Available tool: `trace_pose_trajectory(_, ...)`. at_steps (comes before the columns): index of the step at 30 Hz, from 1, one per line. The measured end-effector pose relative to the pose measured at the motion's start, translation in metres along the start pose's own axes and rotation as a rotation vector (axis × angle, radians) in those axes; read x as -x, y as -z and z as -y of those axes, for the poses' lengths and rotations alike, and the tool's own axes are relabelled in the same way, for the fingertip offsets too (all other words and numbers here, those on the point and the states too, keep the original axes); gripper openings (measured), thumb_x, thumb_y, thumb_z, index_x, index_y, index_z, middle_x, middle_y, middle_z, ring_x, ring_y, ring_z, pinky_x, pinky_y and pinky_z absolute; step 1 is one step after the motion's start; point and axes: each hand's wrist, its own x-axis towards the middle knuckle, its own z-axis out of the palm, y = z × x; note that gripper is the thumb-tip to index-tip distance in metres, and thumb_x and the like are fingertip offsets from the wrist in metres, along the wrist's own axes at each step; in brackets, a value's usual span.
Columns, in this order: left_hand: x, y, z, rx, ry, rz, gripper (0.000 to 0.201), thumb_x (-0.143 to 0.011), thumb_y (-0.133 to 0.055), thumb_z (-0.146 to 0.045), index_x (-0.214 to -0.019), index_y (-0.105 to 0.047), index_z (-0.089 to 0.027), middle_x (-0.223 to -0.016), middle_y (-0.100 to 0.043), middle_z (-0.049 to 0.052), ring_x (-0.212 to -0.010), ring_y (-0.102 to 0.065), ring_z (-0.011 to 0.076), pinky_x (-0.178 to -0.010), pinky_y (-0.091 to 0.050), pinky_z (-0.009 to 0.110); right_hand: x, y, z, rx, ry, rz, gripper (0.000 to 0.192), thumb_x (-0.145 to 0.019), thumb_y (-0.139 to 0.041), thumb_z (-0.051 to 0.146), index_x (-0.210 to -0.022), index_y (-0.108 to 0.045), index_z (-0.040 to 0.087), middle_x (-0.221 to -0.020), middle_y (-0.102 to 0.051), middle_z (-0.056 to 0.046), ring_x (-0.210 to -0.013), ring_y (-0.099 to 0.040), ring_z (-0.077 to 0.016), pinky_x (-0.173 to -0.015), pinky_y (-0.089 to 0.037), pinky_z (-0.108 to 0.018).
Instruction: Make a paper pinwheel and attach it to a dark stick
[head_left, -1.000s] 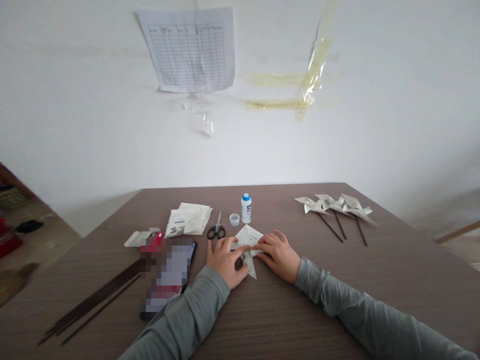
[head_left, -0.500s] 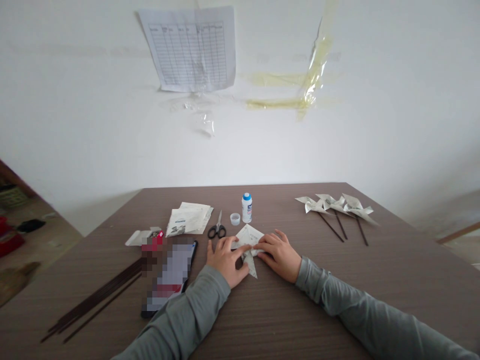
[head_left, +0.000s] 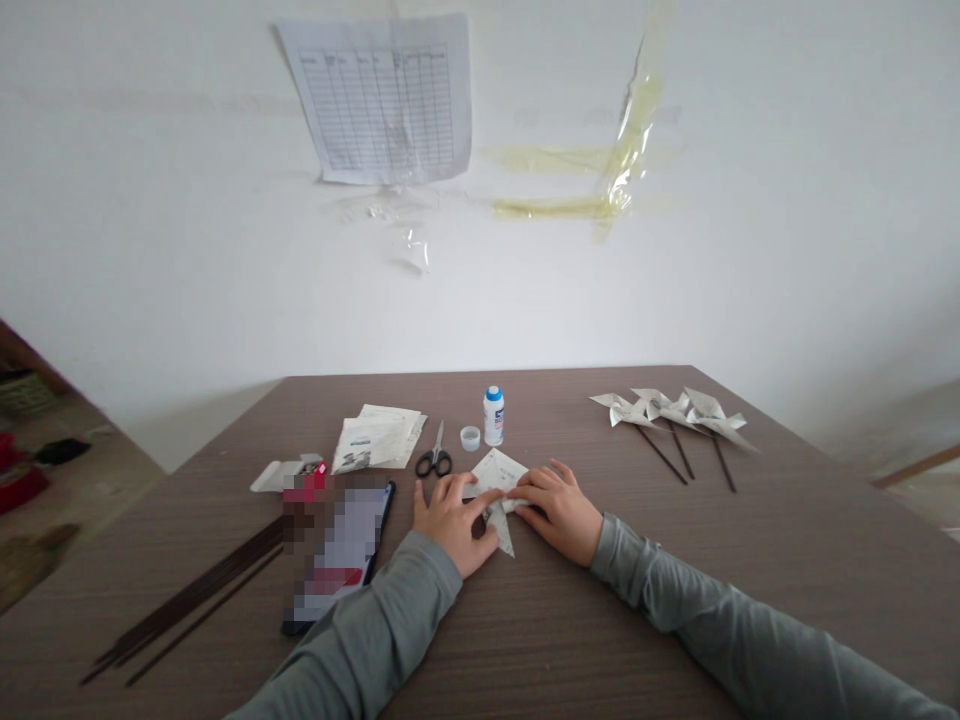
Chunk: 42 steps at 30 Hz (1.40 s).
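Note:
A printed-paper pinwheel (head_left: 497, 468), partly folded, lies on the table between my two hands. My left hand (head_left: 457, 525) grips its near left part, the index finger pressing at the middle. From the right, my right hand (head_left: 561, 512) reaches in with its fingertips holding the folded paper at the centre. Fingers cover part of the folds there. One pointed blade sticks out toward me and another corner points away. Just beyond the paper stand a white bottle with a blue cap (head_left: 493, 415) and a small clear cup (head_left: 470, 438). Black-handled scissors (head_left: 434, 460) lie beyond my left hand.
Three paper pinwheels on dark sticks (head_left: 671, 410) lie at the back right. On the left are a stack of paper sheets (head_left: 379, 440), a small opened box (head_left: 289, 475), several dark sticks (head_left: 202, 590) and a phone (head_left: 341, 550). A white wall rises behind the table.

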Motion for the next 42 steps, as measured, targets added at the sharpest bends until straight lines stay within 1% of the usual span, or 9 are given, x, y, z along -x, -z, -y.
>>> trace_pose_trajectory(3, 0.0, -0.001, 0.0, -0.002, 0.0, -0.011, 0.064, -0.106, -0.09, -0.032, -0.166, -0.092, -0.052, -0.182, -0.078, 0.012, -0.175, -0.062, 0.0542, -0.151, -0.032, 0.103, 0.0, 0.002, 0.002, -0.01, -0.018, 0.018, 0.031, -0.123, -0.076, 0.034, -0.145, -0.098, 0.038, -0.14, -0.095, -0.015, -0.139, -0.089, -0.0448, -0.15, -0.049, -0.086)
trace_pose_trajectory(6, 0.0, -0.004, 0.001, -0.008, 0.003, -0.044, 0.063, -0.104, -0.092, -0.032, -0.164, -0.093, -0.051, -0.179, -0.08, 0.012, -0.173, -0.064, 0.0533, -0.152, -0.034, 0.1, 0.0, 0.003, 0.003, -0.014, -0.031, 0.021, 0.031, -0.123, -0.077, 0.034, -0.144, -0.099, 0.039, -0.141, -0.094, -0.014, -0.14, -0.089, -0.0449, -0.151, -0.048, -0.085)
trace_pose_trajectory(11, 0.0, -0.007, 0.0, -0.015, 0.016, -0.052, 0.067, -0.103, -0.092, -0.033, -0.167, -0.09, -0.051, -0.176, -0.081, 0.011, -0.171, -0.066, 0.0508, -0.154, -0.035, 0.097, 0.001, 0.005, 0.002, -0.021, -0.033, 0.017, 0.031, -0.122, -0.078, 0.035, -0.144, -0.098, 0.042, -0.14, -0.095, -0.013, -0.138, -0.089, -0.0442, -0.15, -0.048, -0.085)
trace_pose_trajectory(16, 0.002, -0.003, -0.004, 0.008, -0.002, -0.078, 0.062, -0.101, -0.093, -0.028, -0.16, -0.096, -0.049, -0.175, -0.081, 0.012, -0.171, -0.066, 0.0539, -0.152, -0.033, 0.101, 0.001, 0.007, 0.004, -0.017, -0.049, 0.023, 0.031, -0.121, -0.079, 0.034, -0.144, -0.098, 0.041, -0.141, -0.095, -0.012, -0.14, -0.089, -0.0438, -0.152, -0.047, -0.084)
trace_pose_trajectory(24, -0.004, 0.003, -0.001, 0.024, -0.002, 0.009, 0.064, -0.101, -0.094, -0.036, -0.163, -0.094, -0.053, -0.179, -0.079, 0.012, -0.174, -0.064, 0.0562, -0.15, -0.03, 0.105, 0.001, 0.008, 0.006, -0.01, -0.053, 0.025, 0.029, -0.121, -0.079, 0.032, -0.14, -0.099, 0.042, -0.141, -0.095, -0.012, -0.14, -0.089, -0.0434, -0.152, -0.046, -0.085)
trace_pose_trajectory(29, -0.004, 0.001, 0.0, 0.021, -0.006, 0.002, 0.064, -0.102, -0.094, -0.038, -0.163, -0.093, -0.054, -0.179, -0.079, 0.011, -0.173, -0.063, 0.055, -0.152, -0.028, 0.102, 0.001, 0.008, 0.006, -0.016, -0.045, 0.021, 0.028, -0.121, -0.078, 0.032, -0.138, -0.099, 0.04, -0.141, -0.095, -0.012, -0.139, -0.089, -0.0433, -0.152, -0.046, -0.085)
trace_pose_trajectory(33, -0.005, 0.002, 0.001, 0.019, -0.011, 0.025, 0.064, -0.103, -0.093, -0.04, -0.165, -0.092, -0.054, -0.181, -0.078, 0.012, -0.176, -0.061, 0.0567, -0.152, -0.027, 0.104, 0.001, 0.008, 0.005, -0.016, -0.043, 0.014, 0.027, -0.12, -0.08, 0.032, -0.137, -0.099, 0.04, -0.14, -0.095, -0.012, -0.139, -0.089, -0.0427, -0.153, -0.046, -0.083)
trace_pose_trajectory(36, -0.005, 0.003, 0.001, 0.008, -0.001, 0.033, 0.063, -0.104, -0.092, -0.041, -0.166, -0.091, -0.055, -0.182, -0.078, 0.011, -0.177, -0.06, 0.0565, -0.152, -0.027, 0.104, 0.001, 0.007, 0.004, -0.016, -0.042, 0.012, 0.027, -0.12, -0.079, 0.034, -0.137, -0.099, 0.04, -0.14, -0.095, -0.012, -0.139, -0.089, -0.0426, -0.153, -0.046, -0.084)
trace_pose_trajectory(42, -0.003, 0.003, -0.002, 0.005, 0.003, 0.002, 0.063, -0.103, -0.095, -0.036, -0.163, -0.093, -0.056, -0.18, -0.079, 0.01, -0.175, -0.063, 0.0545, -0.152, -0.03, 0.103, 0.001, 0.006, 0.004, -0.014, -0.034, -0.005, 0.027, -0.12, -0.078, 0.035, -0.137, -0.098, 0.042, -0.138, -0.095, -0.011, -0.136, -0.089, -0.0424, -0.151, -0.048, -0.084)
